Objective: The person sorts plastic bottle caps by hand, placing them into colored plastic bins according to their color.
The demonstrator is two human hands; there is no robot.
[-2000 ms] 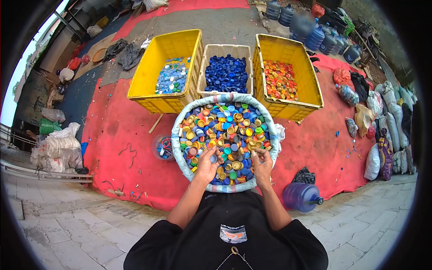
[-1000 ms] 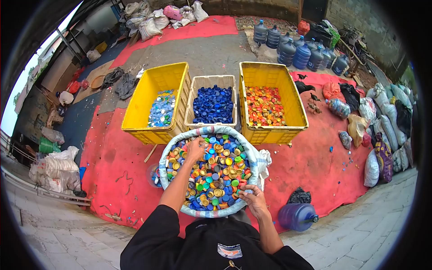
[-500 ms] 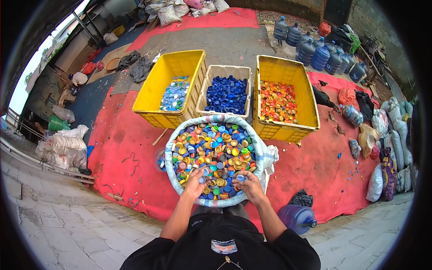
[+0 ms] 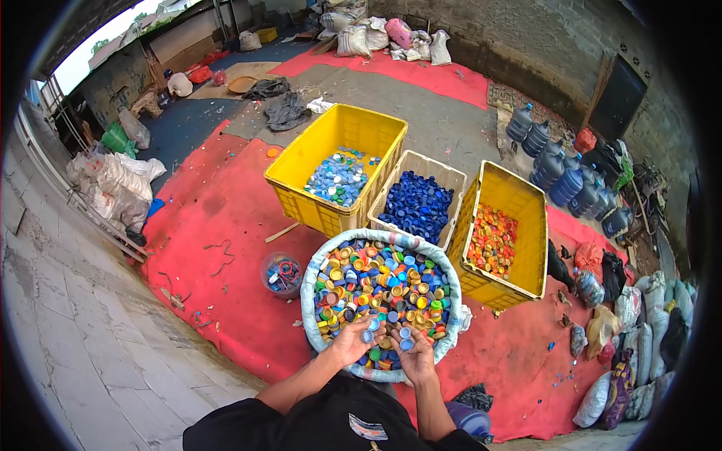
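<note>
Mixed coloured bottle caps (image 4: pixel 383 278) fill a round sack with a rolled pale rim (image 4: pixel 307 293) in front of me. My left hand (image 4: pixel 352 344) is over its near side, fingers curled around light blue bottle caps (image 4: pixel 368 336). Close beside it, my right hand (image 4: pixel 416 359) is turned palm up and holds light blue caps (image 4: pixel 406 338) too. Beyond the sack, a yellow crate (image 4: pixel 289 180) has light blue and a few white and green caps in it. Dark blue caps (image 4: pixel 417 204) lie in a white crate (image 4: pixel 450 174), and red and orange caps (image 4: pixel 492 239) in another yellow crate (image 4: pixel 526 197).
A small clear bucket (image 4: pixel 280 274) stands left of the sack. Large water jugs (image 4: pixel 565 184) are grouped at the far right, with one jug (image 4: pixel 468 419) near me. Filled sacks (image 4: pixel 639 331) line the right side. A person (image 4: pixel 179 83) is at the far left.
My view has turned left-to-right, so crates and sack appear shifted rightward and tilted. My hands have come closer together, palms more upturned, with light blue caps showing in both.
</note>
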